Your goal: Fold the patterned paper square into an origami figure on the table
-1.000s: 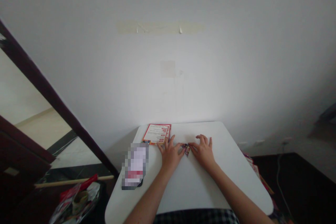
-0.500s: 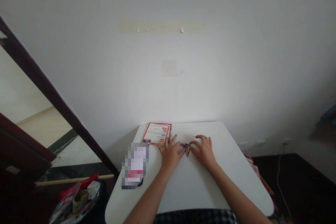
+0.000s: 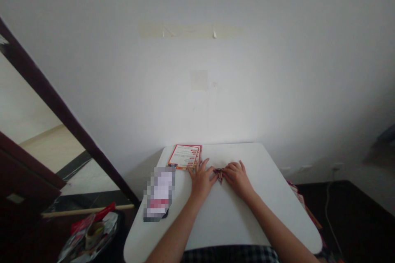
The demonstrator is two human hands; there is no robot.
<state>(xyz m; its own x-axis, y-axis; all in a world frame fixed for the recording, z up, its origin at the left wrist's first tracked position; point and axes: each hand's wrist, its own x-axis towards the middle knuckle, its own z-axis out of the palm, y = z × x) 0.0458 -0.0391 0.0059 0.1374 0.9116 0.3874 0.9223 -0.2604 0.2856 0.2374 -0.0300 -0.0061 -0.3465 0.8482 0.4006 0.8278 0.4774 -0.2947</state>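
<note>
Between my two hands is a small piece of folded, colourfully printed paper [image 3: 220,176], pointed towards me and close to the white table top. My left hand [image 3: 202,178] pinches its left side between thumb and forefinger, while the other fingers spread out near the printed cards. On the opposite side, my right hand [image 3: 237,176] grips the paper's right edge with thumb and forefinger, its remaining fingers bent above. Fingertips cover parts of the paper, so its full folded shape is hidden.
Red-edged printed sheets [image 3: 184,156] lie stacked at the table's back left. A blurred-out phone [image 3: 160,195] rests on the white table [image 3: 228,222] left of my forearm. The wall [image 3: 234,111] meets the table's far edge. A bin with rubbish [image 3: 95,234] stands at lower left.
My right hand has shifted slightly left and its fingers have curled in closer over the paper. Less of the paper shows now. My left hand has barely moved.
</note>
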